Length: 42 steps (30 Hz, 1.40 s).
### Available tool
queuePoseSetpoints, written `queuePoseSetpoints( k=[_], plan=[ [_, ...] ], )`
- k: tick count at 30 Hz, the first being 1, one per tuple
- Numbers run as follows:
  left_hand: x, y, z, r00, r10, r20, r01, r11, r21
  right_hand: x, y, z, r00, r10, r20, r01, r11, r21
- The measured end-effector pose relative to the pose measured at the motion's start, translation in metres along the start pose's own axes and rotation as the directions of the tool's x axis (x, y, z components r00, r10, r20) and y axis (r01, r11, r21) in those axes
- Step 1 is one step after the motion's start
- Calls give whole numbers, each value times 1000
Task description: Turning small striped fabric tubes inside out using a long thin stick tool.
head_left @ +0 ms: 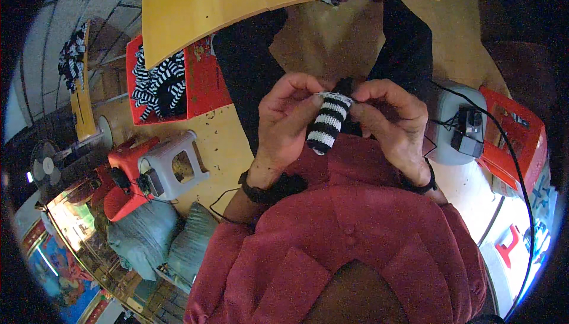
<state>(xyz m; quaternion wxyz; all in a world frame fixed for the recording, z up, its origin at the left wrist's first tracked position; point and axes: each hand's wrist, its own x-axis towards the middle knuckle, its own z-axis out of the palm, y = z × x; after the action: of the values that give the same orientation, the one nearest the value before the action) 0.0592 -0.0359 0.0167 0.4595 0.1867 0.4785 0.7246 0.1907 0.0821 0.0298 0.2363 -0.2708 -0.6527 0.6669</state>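
A small knitted tube (328, 124) in black and white stripes hangs at the middle, between my hands and in front of my red shirt. Its lower end is rounded and its upper rim is white. My left hand (285, 119) pinches the left side of that rim with thumb and forefinger. On the other side my right hand (396, 121) is closed, its thumb and fingertips at the rim's right corner. A dark fuzzy bit (345, 85) shows just beyond the rim; whether it belongs to the tube I cannot tell.
A wooden tabletop (237, 7) juts over my lap at the far side. A red bin (198, 84) at the left holds several striped knitted pieces (159, 81). Grey stools (172, 164) (453, 125) stand on both sides; black cables (504, 131) run at the right.
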Motion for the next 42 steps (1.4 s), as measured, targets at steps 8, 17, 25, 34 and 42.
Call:
queuePoseSetpoints(
  k=[8,17,25,34,42],
  plan=[
    [0,-10,-3,995,-88,45,98,949,-300,2,12,6,941,-310,-134,264,923,-280],
    [-4,-3,-3,952,-179,248,273,862,-427,0,22,10,951,-308,-43,291,930,-226],
    [2,5,4,966,-239,101,257,937,-238,0,27,14,956,-288,-47,275,943,-188],
    [11,5,-4,975,-210,68,219,955,-197,4,15,12,997,-66,35,63,995,75],
    [14,5,-10,955,-273,117,296,913,-281,8,8,14,990,-77,121,86,994,-70]
  ],
)
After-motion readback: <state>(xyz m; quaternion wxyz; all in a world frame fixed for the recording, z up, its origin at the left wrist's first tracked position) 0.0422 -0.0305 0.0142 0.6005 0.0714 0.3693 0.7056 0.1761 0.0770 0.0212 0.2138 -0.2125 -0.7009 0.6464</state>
